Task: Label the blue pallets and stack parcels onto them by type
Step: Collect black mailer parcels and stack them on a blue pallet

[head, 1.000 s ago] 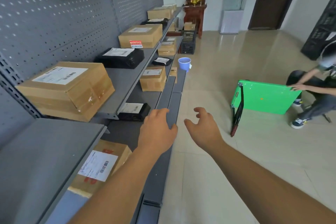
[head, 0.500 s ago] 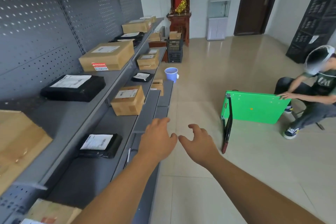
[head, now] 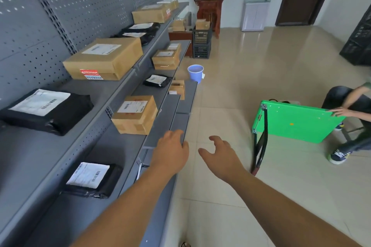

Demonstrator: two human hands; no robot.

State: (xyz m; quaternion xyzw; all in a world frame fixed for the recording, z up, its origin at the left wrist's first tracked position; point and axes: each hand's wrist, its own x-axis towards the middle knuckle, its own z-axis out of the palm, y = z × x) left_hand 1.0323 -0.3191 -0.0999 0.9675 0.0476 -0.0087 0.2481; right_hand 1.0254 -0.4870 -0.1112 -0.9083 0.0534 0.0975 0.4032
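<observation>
Fingers loose and parted on both sides, nothing held: the left grip [head: 170,152] is carried over the front lip of the lower shelf [head: 120,146], the right grip [head: 218,156] just beside it over the floor tiles [head: 220,216], thumb splayed. Both are held out forward together, which is judged as readiness for a two-sided lift. Just ahead of the left grip, a small cardboard parcel [head: 135,114] is seen sitting on the lower shelf, label up. Nearer the body, a black poly-bag parcel [head: 92,179] is laid flat, label up too. Labels are kept facing upward, presumably so that types can be read at a glance. More cartons [head: 104,59] and black bags [head: 44,109] are ranged along the upper shelf [head: 24,156]. No blue pallet is shown anywhere, only a blue bucket [head: 195,72] on the floor. Off to the right, a green panel [head: 295,121] is steadied on edge by a seated person [head: 353,98].
</observation>
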